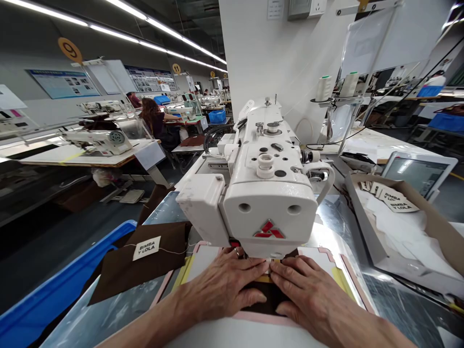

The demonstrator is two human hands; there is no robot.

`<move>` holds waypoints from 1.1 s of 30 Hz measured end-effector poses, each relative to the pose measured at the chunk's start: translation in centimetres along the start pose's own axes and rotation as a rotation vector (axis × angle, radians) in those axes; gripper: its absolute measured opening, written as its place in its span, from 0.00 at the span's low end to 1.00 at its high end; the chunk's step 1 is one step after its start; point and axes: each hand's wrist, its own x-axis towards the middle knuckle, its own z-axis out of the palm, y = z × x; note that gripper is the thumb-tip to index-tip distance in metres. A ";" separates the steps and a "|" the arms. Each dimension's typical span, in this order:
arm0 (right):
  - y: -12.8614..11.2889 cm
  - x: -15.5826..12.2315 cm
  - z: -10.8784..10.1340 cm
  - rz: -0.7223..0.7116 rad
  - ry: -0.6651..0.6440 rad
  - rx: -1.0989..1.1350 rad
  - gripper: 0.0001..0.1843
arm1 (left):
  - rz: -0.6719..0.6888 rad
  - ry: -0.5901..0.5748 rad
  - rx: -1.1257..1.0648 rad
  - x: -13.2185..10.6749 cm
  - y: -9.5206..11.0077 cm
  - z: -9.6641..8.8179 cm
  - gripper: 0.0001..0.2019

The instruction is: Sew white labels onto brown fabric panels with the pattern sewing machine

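A large white sewing machine (270, 203) stands straight ahead, its head low over the work plate. Under its front edge, my left hand (228, 280) lies flat with fingers stretched toward the middle. Opposite it, my right hand (310, 285) presses down the same way, the fingertips of both almost meeting. Between the thumbs shows dark brown fabric (266, 295) on a white template (203, 261) with pink and yellow edging. The needle area and what lies beneath the fingertips are hidden. To the left, a brown piece (126, 275) carries a cream label (146, 248) and a loose thread.
At right, a cardboard box (366, 227) holds cream labels (398, 200) and white paper, with a screen (416, 169) behind. A blue bin (72, 299) stands at lower left. Thread cones (324, 88) rise behind the machine. A co-worker (154, 121) sits at another table.
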 end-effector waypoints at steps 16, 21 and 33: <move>-0.3 0.3 0.1 0.036 -0.016 0.018 0.25 | -0.031 -0.101 0.023 -0.3 -0.7 0.1 0.31; -0.4 0.5 0.4 0.038 -0.013 0.010 0.27 | -0.028 -0.102 0.087 -0.9 -1.0 0.7 0.30; 1.9 -5.6 -1.5 0.103 0.148 -0.166 0.22 | -0.011 -0.127 0.061 -0.9 -1.5 0.7 0.36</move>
